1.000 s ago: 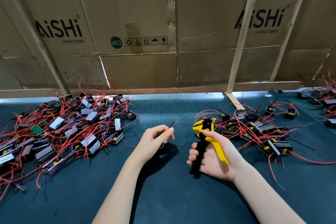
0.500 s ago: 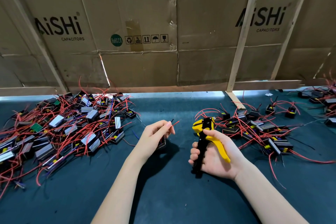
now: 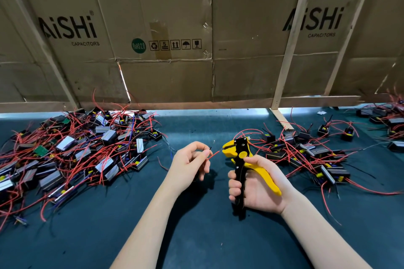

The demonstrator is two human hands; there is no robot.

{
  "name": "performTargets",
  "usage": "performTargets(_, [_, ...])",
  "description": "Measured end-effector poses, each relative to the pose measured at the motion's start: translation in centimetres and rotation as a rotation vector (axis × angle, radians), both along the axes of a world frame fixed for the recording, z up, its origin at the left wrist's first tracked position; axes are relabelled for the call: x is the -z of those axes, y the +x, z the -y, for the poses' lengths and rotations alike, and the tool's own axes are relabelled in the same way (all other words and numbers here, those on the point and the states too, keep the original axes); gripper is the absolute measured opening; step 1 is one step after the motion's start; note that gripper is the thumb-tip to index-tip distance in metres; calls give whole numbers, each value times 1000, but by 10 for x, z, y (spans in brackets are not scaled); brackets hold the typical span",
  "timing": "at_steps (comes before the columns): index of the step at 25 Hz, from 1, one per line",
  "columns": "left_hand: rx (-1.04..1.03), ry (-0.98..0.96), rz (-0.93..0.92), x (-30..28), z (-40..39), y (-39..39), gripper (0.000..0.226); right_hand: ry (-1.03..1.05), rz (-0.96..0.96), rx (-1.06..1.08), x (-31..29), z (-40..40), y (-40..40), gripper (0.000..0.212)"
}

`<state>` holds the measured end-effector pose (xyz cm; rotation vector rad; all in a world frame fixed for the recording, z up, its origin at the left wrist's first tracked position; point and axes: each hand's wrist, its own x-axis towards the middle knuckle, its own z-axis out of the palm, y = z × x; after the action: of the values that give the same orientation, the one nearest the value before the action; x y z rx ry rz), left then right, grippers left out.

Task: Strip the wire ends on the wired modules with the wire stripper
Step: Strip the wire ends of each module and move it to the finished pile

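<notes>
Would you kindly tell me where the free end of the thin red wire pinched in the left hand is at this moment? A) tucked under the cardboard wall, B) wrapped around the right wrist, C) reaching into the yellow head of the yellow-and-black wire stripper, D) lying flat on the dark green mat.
C: the thin red wire runs from the left hand straight to the head of the yellow-and-black wire stripper, which the right hand grips by its handles.

The wire stripper [image 3: 242,159] is yellow with a black handle and black head plate. A red wire [image 3: 215,154] reaches it from nine o'clock. Red-wired black and silver modules [image 3: 87,148] lie on the dark teal mat [image 3: 196,236]; brown cardboard [image 3: 164,28] carries black lettering.
</notes>
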<state>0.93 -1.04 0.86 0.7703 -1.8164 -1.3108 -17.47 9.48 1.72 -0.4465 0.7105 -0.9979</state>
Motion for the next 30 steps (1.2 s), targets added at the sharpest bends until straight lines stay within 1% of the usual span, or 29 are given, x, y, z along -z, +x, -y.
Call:
performTargets(4, [-34, -59, 69, 1, -2, -3, 15, -71, 63, -132, 0, -1, -4, 40])
performTargets(7, [-73, -114, 98, 2, -4, -3, 15, -95, 109, -175, 4, -1, -9, 38])
performTargets(12, [-114, -146, 117, 4, -3, -3, 15, -124, 96, -210, 8, 0, -13, 36])
performTargets(17, [-109, -150, 129, 3, -3, -3, 15, -157, 10, -229, 7, 0, -13, 36])
performTargets(21, [-99, -146, 124, 1, -4, -4, 16, -135, -28, -235, 5, 0, -13, 38])
performTargets(26, [-85, -124, 101, 0, -3, -1, 16, -120, -200, -196, 1, -1, -10, 47])
performTargets(30, [-96, -135, 122, 2, -2, 0, 16, -85, -319, -139, -4, -3, -1, 47])
